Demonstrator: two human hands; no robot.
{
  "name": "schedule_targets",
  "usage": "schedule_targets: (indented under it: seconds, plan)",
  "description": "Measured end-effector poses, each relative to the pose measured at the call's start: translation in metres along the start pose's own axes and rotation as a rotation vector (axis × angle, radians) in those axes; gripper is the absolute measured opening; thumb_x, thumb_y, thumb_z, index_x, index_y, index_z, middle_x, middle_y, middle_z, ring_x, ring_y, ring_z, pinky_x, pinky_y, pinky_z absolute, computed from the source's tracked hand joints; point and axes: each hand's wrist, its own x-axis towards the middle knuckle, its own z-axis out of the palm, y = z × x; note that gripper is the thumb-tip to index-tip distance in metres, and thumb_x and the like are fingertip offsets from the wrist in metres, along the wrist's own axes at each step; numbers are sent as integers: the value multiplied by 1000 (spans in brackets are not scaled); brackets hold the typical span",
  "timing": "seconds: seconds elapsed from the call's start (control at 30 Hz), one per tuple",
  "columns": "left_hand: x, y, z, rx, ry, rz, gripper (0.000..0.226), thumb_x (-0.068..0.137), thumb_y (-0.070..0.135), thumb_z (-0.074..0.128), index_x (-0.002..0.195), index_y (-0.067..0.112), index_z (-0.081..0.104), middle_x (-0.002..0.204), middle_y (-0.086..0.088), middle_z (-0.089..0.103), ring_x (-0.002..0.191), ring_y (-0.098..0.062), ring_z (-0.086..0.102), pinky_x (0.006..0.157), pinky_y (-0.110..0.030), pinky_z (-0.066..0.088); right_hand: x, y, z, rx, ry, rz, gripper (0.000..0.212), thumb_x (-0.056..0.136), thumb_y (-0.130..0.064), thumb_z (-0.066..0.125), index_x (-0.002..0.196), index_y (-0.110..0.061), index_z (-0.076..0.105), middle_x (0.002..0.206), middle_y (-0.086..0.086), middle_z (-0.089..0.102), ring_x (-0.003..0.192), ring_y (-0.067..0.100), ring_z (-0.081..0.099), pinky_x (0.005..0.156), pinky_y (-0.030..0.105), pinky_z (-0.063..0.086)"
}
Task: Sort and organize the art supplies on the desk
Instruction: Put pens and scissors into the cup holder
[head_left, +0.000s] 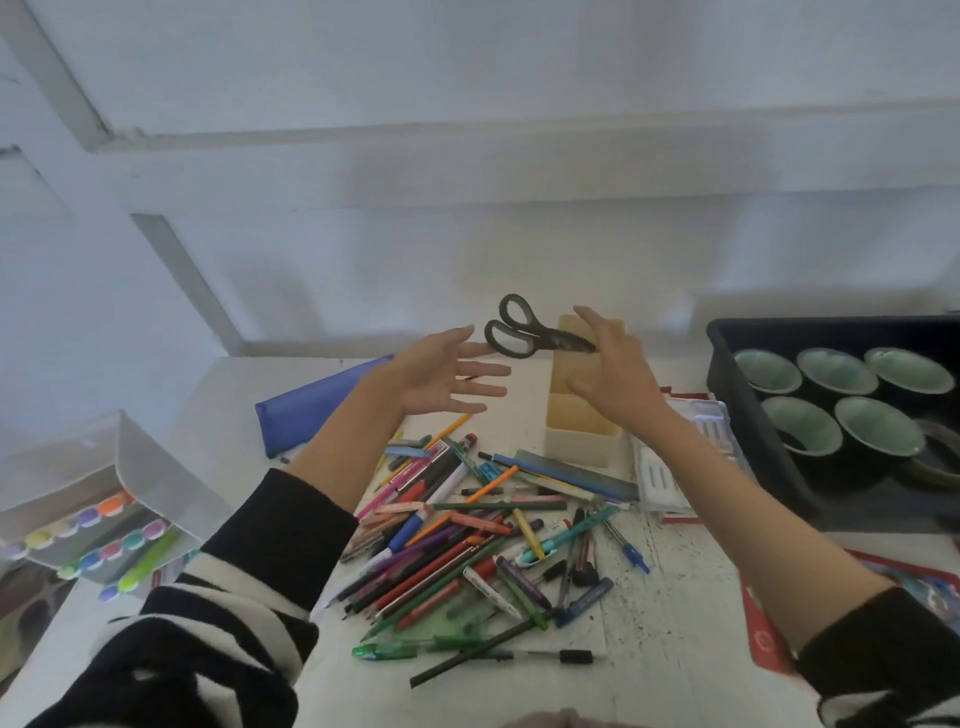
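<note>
1. Above the cream box (582, 415), the right hand (618, 374) pinches black scissors (535, 332) by the blades, handles pointing left.
2. Left of the box, the left hand (447, 374) hovers, fingers spread and empty.
3. Scissors look light, stiff and sharp; the handles seem the safer hold.

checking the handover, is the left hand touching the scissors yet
Apart. The head view shows bare background between the left hand's fingertips and the scissors' handle loops; the right hand holds the blades.

Pens pile (467, 540) front-centre, box (582, 447) behind it, pouch (311, 405) left, tray (727, 353) right.
</note>
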Motion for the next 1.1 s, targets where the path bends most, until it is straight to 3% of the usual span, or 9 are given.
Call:
schedule_targets:
  seconds: [0.13, 0.23, 0.3, 0.43, 0.53, 0.73, 0.93, 1.0, 1.1]
  plan:
    - [7, 3, 24, -32, 95, 166, 25, 100, 31, 46, 116, 15, 58, 119, -7, 63, 103, -27, 64, 85, -35, 51, 11, -13, 8, -223, -55, -22, 65, 86, -32, 63, 142, -27, 31, 138, 6, 45, 121, 29, 45, 92, 47, 45]
    - [20, 10, 52, 97, 185, 345, 17, 98, 14, 50, 112, 5, 54, 104, -17, 62, 81, -24, 66, 71, -24, 54, 21, -13, 12, -243, 45, 40, 25, 96, -18, 47, 121, -15, 53, 112, 10, 62, 91, 29, 60, 71, 35, 49]
    - [32, 15, 67, 228, 261, 445, 17, 96, 2, 48, 110, -1, 57, 96, -21, 62, 71, -22, 65, 65, -20, 55, 25, -10, 6, -285, 172, 81, 24, 100, -21, 39, 108, -10, 59, 95, 12, 66, 79, 30, 62, 64, 33, 48]
    - [47, 24, 94, 302, 260, 467, 21, 94, 2, 45, 104, 7, 64, 103, -16, 65, 83, -24, 67, 89, -37, 55, 32, -6, -10, -143, 172, 85, 31, 101, -24, 39, 119, -4, 54, 97, 17, 66, 86, 36, 61, 70, 38, 48]
    - [53, 19, 104, 293, 325, 484, 24, 88, 6, 51, 107, 14, 63, 105, -9, 66, 91, -24, 65, 94, -47, 51, 31, -6, -14, -39, 79, -32, 31, 101, -21, 34, 121, -4, 51, 96, 17, 65, 92, 38, 59, 64, 35, 40]
    - [46, -21, 83, 312, 358, 453, 48, 92, 4, 54, 138, 16, 47, 141, -1, 46, 121, -23, 52, 90, -30, 47, 22, -5, -8, -15, 156, -141, 41, 96, -9, 42, 136, -5, 42, 141, 14, 44, 128, 29, 40, 103, 33, 34]
    - [12, -73, 34, 258, 505, 434, 28, 96, 3, 45, 117, 10, 62, 111, -7, 64, 87, -17, 65, 72, -23, 49, 13, -16, -4, -162, 288, -503, 40, 77, 9, 55, 114, -4, 61, 123, 15, 56, 109, 31, 49, 83, 40, 44]
    - [-5, -93, 2, 321, 643, 389, 28, 92, 0, 47, 111, 9, 66, 108, -7, 66, 87, -17, 64, 63, -16, 49, 11, -24, 4, -195, 215, -648, 34, 74, 10, 57, 104, -4, 65, 114, 13, 60, 102, 30, 53, 82, 39, 45]
    - [-25, -120, -55, 454, 896, 311, 29, 86, -3, 51, 105, 7, 69, 108, -8, 67, 96, -21, 62, 80, -25, 50, 18, -35, 25, -213, -23, -773, 27, 72, 11, 62, 93, -6, 67, 104, 11, 63, 93, 31, 57, 76, 46, 51]
